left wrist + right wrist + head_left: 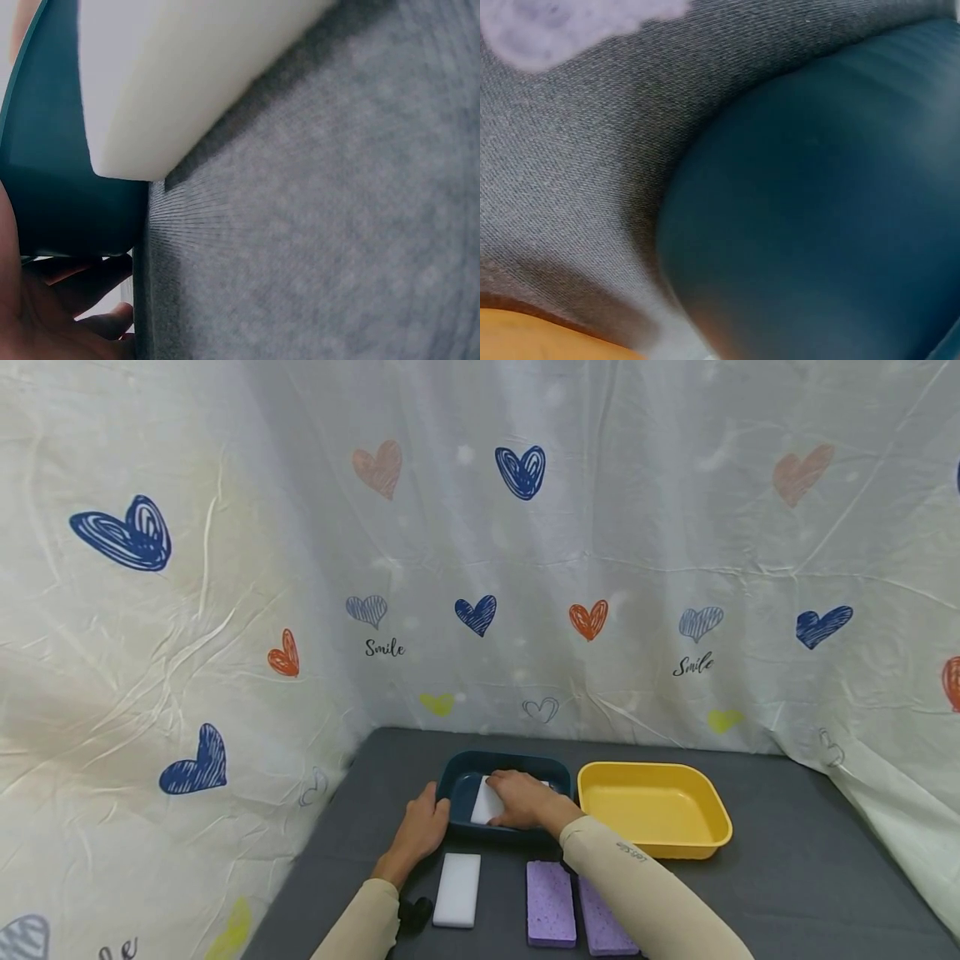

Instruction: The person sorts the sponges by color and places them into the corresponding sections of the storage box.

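My left hand [420, 827] grips the left end of a dark teal basin [453, 829]. In the left wrist view, its fingers lie against the basin's outer wall [67, 195]. My right hand [525, 800] reaches into the basin and holds a white sponge block [486, 803], thumb on the near side, fingers on the far side. A bit of white also shows beyond that hand; whether it is a second block I cannot tell. Another white sponge block [457, 891] lies on the table before the basin. The right wrist view shows only the basin's outside [802, 195], not the hand.
Right of the teal basin stands a yellow basin [652, 806]. Two purple sponges [551, 906] lie side by side in front, one partly under the right forearm. A grey cloth covers the table [810, 860]. A heart-printed curtain [637, 527] hangs behind and at the sides.
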### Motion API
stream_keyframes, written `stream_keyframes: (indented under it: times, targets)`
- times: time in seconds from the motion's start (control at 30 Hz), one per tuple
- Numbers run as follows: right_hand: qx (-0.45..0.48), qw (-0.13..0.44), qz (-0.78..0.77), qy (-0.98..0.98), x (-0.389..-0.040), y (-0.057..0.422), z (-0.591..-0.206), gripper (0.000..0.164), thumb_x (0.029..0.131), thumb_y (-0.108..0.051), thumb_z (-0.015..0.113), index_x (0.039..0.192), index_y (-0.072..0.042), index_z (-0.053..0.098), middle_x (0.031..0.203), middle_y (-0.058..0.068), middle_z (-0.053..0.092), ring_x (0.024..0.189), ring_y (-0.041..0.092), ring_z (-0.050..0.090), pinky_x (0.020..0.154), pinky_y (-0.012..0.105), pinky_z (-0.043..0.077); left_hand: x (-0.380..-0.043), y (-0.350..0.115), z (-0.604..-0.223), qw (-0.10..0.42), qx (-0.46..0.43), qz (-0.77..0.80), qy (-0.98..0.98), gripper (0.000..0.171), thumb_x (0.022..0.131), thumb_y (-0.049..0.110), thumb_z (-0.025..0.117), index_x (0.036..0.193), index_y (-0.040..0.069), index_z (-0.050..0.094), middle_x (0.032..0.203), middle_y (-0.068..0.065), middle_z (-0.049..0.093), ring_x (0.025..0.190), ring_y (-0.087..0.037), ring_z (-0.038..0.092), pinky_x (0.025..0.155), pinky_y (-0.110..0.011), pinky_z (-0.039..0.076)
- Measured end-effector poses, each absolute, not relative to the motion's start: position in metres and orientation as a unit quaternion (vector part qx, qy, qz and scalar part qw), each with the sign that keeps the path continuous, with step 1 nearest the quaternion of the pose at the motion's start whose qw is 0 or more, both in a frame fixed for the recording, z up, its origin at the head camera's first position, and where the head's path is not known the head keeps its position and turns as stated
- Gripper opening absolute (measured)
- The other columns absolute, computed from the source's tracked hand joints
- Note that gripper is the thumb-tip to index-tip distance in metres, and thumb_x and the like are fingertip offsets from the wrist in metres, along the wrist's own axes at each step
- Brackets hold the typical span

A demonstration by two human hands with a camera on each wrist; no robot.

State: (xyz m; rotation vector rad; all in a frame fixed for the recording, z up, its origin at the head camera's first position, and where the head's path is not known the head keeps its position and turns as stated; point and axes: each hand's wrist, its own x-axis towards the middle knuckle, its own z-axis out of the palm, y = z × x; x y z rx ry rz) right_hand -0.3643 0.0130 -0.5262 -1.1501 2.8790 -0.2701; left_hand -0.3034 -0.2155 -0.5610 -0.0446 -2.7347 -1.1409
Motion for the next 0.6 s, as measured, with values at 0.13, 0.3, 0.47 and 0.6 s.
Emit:
stream_keyframes:
  times: [0.13, 0.3, 0.47, 0.6]
  targets:
    - [-0.357, 0.032, -0.083, 0.930, -0.356, 0.013, -0.516, 0.071, 0.095, -0.042, 0.085, 0.151, -0.005, 0.062, 0.156, 0.013, 0.063, 0.137, 0.030, 0.064, 0.118, 0.047, 0.052, -0.303, -0.216, -0.561, 0.087, -0.017, -0.385, -0.919, 0.027, 0.109, 0.017, 0.046, 0.127, 0.002, 0.060, 0.111, -0.015, 0.070, 0.096, -0.029, 0.063, 0.088, -0.054, 0.054]
    - [-0.357, 0.033, -0.087, 0.929, -0.356, 0.014, -0.516, 0.073, 0.096, -0.042, 0.085, 0.152, -0.004, 0.061, 0.157, 0.014, 0.062, 0.139, 0.031, 0.063, 0.120, 0.045, 0.051, -0.304, -0.217, -0.561, 0.084, -0.021, -0.381, -0.921, 0.025, 0.109, 0.017, 0.046, 0.124, 0.004, 0.060, 0.110, -0.013, 0.069, 0.096, -0.028, 0.062, 0.088, -0.052, 0.053]
    - [-0.374, 0.016, -0.108, 0.921, -0.370, 0.019, -0.531, 0.074, 0.096, -0.048, 0.082, 0.151, -0.004, 0.061, 0.156, 0.015, 0.062, 0.138, 0.031, 0.063, 0.117, 0.047, 0.053, -0.305, -0.219, -0.562, 0.085, -0.025, -0.375, -0.923, 0.022, 0.108, 0.017, 0.046, 0.120, 0.006, 0.060, 0.111, -0.012, 0.069, 0.098, -0.028, 0.061, 0.090, -0.052, 0.052]
    - [-0.368, 0.026, -0.118, 0.922, -0.372, 0.020, -0.530, 0.078, 0.095, -0.051, 0.082, 0.154, -0.005, 0.059, 0.162, 0.015, 0.057, 0.146, 0.033, 0.058, 0.123, 0.048, 0.048, -0.306, -0.219, -0.563, 0.087, -0.026, -0.375, -0.922, 0.023, 0.108, 0.017, 0.046, 0.122, 0.005, 0.060, 0.111, -0.012, 0.069, 0.098, -0.028, 0.062, 0.090, -0.053, 0.052]
